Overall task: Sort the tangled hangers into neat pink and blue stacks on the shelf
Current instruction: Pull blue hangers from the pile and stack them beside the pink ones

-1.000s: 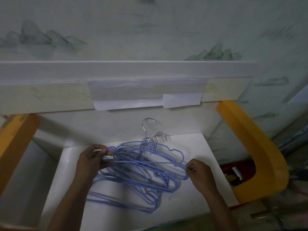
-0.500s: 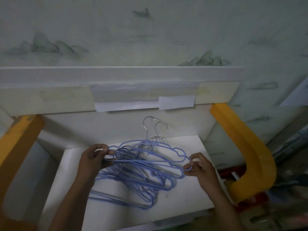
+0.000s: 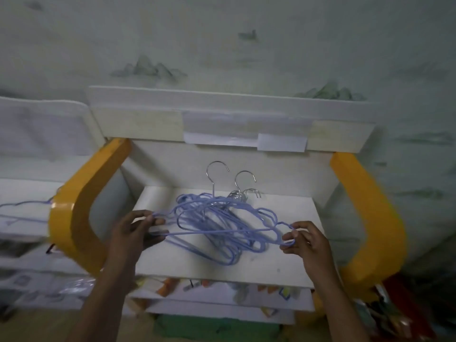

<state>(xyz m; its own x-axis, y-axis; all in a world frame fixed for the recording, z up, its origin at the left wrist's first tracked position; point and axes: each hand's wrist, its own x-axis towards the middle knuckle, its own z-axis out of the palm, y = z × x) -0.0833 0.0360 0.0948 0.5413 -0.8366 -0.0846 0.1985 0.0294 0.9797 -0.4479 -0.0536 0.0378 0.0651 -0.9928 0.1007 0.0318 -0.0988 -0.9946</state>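
Both hands, left hand (image 3: 134, 232) and right hand (image 3: 304, 239), pinch the top blue hanger's (image 3: 222, 232) ends mid-frame; next, probably lifting it free of the blue pile (image 3: 222, 245) on the shelf (image 3: 291, 270).

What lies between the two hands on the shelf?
In the head view, the blue hangers span from left hand to right hand.

Blue hangers (image 3: 222, 225) matt-coated w/ shiny metal hooks (image 3: 217, 174) (shelf (image 3: 283, 265) matt white).
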